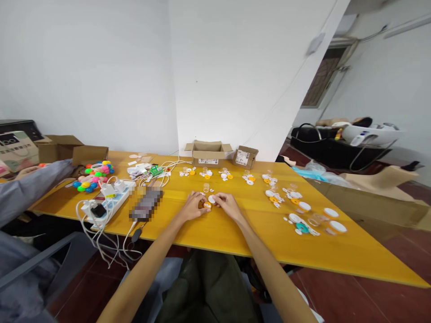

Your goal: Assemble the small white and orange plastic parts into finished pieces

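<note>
In the middle of the table, my left hand [192, 207] has its thumb and fingers closed on a small orange round part [208, 205]. My right hand [229, 205] pinches a white disc [212, 199] right beside it. The two parts look close together; whether they touch I cannot tell. Just beyond my fingers stands a clear plastic cup [206, 188]. A small white piece [212, 190] lies to the right of that cup, and other small white bits are partly hidden by my left hand.
Sets of cups and orange and white parts [251, 179] line the back and right. White-lidded jars [330, 212] and a teal ring [302, 228] lie at right. A power strip [114, 199], cables and phone [147, 204] are at left. Cardboard boxes [208, 154] stand behind. Another person's sleeve [33, 190] reaches in.
</note>
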Demonstrator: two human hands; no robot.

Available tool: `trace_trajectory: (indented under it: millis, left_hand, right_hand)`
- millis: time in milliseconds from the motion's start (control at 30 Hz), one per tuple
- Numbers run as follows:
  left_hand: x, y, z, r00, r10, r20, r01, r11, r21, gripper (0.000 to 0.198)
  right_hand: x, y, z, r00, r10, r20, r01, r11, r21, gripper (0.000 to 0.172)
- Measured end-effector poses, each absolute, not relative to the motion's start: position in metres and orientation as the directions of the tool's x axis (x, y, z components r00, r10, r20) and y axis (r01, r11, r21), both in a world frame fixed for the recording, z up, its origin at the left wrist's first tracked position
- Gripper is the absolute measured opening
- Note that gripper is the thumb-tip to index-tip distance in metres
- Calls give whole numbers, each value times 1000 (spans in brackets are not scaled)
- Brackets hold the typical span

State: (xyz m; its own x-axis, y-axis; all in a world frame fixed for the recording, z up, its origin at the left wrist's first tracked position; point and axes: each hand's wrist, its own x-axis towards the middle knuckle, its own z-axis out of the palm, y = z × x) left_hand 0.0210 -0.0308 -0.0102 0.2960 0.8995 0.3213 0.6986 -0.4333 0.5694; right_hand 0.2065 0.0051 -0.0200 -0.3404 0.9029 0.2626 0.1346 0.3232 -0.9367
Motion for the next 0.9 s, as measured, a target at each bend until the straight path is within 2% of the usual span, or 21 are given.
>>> trace_trajectory:
  millis: [267, 633, 900]
  left_hand:
    - [21, -30, -12, 296, 890, 345, 672, -451, 587, 18]
    - [21, -27, -16, 285, 898, 335, 663, -437, 608, 21]
    - [21, -27, -17, 290, 892, 346, 650, -449, 613, 20]
  right_hand:
    - [201, 4, -21, -301, 908, 292, 164, 351, -922, 46]
    - [194, -6, -19, -326, 863, 385, 313, 483, -818, 33]
    - [194, -11, -18, -371, 842, 392, 331, 515, -791, 27]
